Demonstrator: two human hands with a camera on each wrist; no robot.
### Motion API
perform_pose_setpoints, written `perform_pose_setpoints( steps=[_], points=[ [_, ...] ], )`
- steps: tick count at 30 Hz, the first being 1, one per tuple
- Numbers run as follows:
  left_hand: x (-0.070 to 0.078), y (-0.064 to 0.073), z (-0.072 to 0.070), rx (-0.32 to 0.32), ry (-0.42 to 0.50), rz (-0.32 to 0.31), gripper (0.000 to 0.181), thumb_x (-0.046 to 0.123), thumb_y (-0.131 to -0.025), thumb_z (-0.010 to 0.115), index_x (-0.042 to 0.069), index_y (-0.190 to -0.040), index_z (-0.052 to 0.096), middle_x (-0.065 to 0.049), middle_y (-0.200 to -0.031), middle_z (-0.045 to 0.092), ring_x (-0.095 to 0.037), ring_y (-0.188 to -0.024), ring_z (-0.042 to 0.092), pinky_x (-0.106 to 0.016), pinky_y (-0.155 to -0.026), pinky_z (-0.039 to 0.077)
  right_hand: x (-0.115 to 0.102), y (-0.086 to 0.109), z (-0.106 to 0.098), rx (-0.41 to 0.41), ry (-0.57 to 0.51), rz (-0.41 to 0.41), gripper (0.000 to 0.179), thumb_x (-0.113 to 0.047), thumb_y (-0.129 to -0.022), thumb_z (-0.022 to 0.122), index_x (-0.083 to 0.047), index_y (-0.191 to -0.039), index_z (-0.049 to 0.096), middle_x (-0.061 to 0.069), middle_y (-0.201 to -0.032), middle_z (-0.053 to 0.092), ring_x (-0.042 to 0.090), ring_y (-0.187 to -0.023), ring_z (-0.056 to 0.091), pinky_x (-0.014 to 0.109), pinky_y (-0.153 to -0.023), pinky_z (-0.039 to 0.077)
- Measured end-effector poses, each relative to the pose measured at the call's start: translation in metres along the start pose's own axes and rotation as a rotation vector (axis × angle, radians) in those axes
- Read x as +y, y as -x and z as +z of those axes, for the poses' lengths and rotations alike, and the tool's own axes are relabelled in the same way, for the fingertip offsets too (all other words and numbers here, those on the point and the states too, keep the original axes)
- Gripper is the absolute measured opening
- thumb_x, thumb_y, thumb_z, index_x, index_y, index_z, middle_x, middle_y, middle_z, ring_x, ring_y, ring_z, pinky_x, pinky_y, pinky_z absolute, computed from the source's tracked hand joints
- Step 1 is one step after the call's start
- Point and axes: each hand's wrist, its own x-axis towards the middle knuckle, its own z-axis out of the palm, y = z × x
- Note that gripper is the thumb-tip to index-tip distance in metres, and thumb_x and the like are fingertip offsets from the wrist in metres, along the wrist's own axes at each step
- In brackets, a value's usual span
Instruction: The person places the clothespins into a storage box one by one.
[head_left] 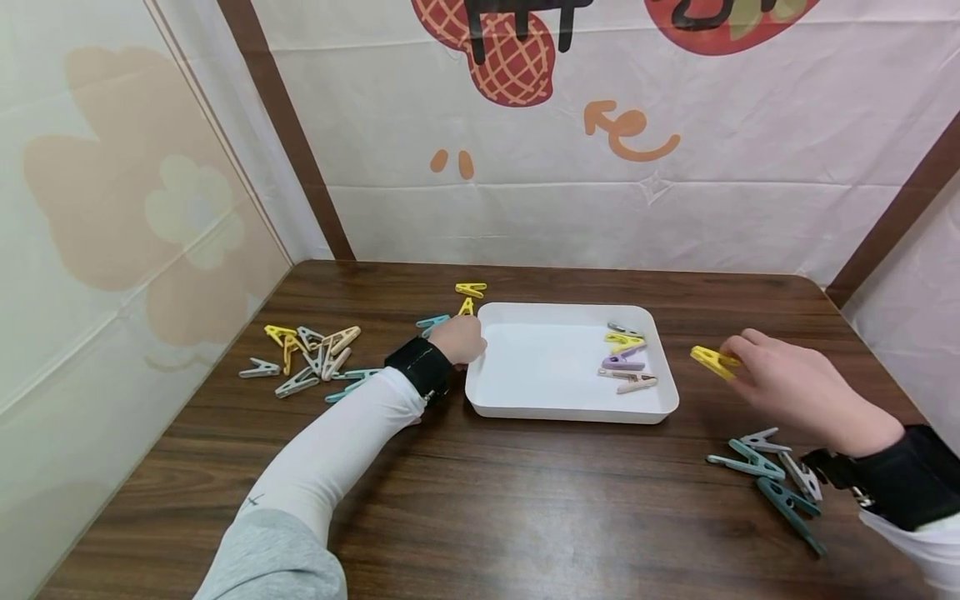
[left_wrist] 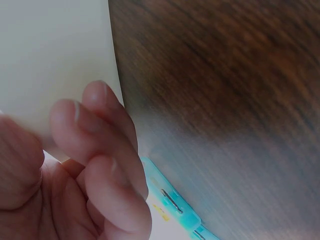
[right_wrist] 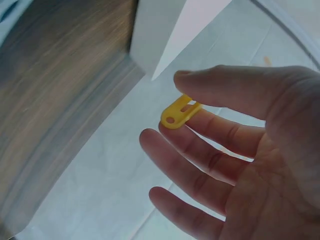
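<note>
My right hand (head_left: pixel 795 379) is raised to the right of a white tray (head_left: pixel 532 362), pinching a yellow clothespin (head_left: pixel 714 362). In the right wrist view the thumb and index finger hold this yellow clothespin (right_wrist: pixel 179 114) while the other fingers spread loosely. At the tray's left side my left hand (head_left: pixel 457 340) grips the edge, its curled fingers (left_wrist: pixel 95 122) close against the white wall. Several clothespins lie in the tray's right part: grey, yellow (head_left: pixel 624 342), purple (head_left: pixel 624 358) and beige (head_left: pixel 633 382).
Loose grey, beige, yellow and teal clothespins (head_left: pixel 315 358) lie in a pile on the left of the wooden table (head_left: pixel 540 500). Blue and yellow clothespins (head_left: pixel 470 290) lie behind my left hand. Grey and teal ones (head_left: pixel 757 461) lie near my right wrist. Printed cloth walls (head_left: pixel 525 217) surround the table.
</note>
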Motion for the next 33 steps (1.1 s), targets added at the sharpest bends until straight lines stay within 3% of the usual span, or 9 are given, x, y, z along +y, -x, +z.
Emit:
perform_pose_setpoints(
  steps=[12, 19, 24, 29, 33],
  points=[
    [0.001, 0.003, 0.0, 0.019, 0.0, 0.003, 0.022, 0.015, -0.099, 0.048, 0.002, -0.088, 0.061, -0.006, -0.059, 0.06, -0.015, -0.047, 0.057, -0.028, -0.053, 0.043, -0.032, -0.034, 0.004, -0.009, -0.012, -0.139, 0.027, -0.006, -0.075, 0.077, -0.004, -0.1, 0.066, 0.001, -0.082, 0.054, 0.008, -0.055, 0.043, 0.029, -0.047, 0.037],
    [0.002, 0.004, 0.0, 0.016, 0.003, 0.002, 0.022, 0.016, -0.1, 0.048, 0.002, -0.09, 0.062, -0.006, -0.059, 0.06, -0.015, -0.046, 0.056, -0.027, -0.051, 0.043, -0.046, -0.044, 0.01, -0.089, -0.01, -0.172, 0.03, -0.006, -0.075, 0.078, -0.004, -0.102, 0.066, 0.003, -0.086, 0.059, 0.012, -0.06, 0.044, 0.027, -0.05, 0.037],
    [0.0, 0.001, 0.001, 0.016, 0.0, 0.006, 0.022, 0.016, -0.1, 0.048, 0.001, -0.092, 0.062, -0.006, -0.059, 0.06, -0.015, -0.046, 0.056, -0.027, -0.051, 0.043, -0.053, -0.049, 0.017, -0.139, 0.004, -0.215, 0.032, -0.011, -0.073, 0.083, -0.004, -0.1, 0.068, 0.009, -0.095, 0.066, 0.018, -0.072, 0.056, 0.034, -0.058, 0.048],
    [0.0, 0.002, 0.001, 0.014, 0.005, 0.006, 0.022, 0.016, -0.1, 0.048, 0.0, -0.095, 0.062, -0.007, -0.061, 0.061, -0.015, -0.047, 0.057, -0.027, -0.051, 0.044, -0.057, -0.052, 0.022, -0.179, 0.016, -0.262, 0.025, -0.01, -0.071, 0.084, -0.008, -0.089, 0.067, 0.005, -0.085, 0.064, 0.018, -0.072, 0.056, 0.036, -0.06, 0.048],
    [0.002, 0.005, -0.001, 0.012, 0.01, 0.005, 0.022, 0.016, -0.1, 0.048, -0.001, -0.098, 0.063, -0.008, -0.064, 0.062, -0.016, -0.048, 0.057, -0.026, -0.051, 0.044, -0.055, -0.056, 0.024, -0.243, 0.008, -0.247, 0.024, -0.012, -0.071, 0.086, -0.01, -0.085, 0.066, 0.003, -0.081, 0.062, 0.016, -0.068, 0.051, 0.034, -0.058, 0.045]
  ],
)
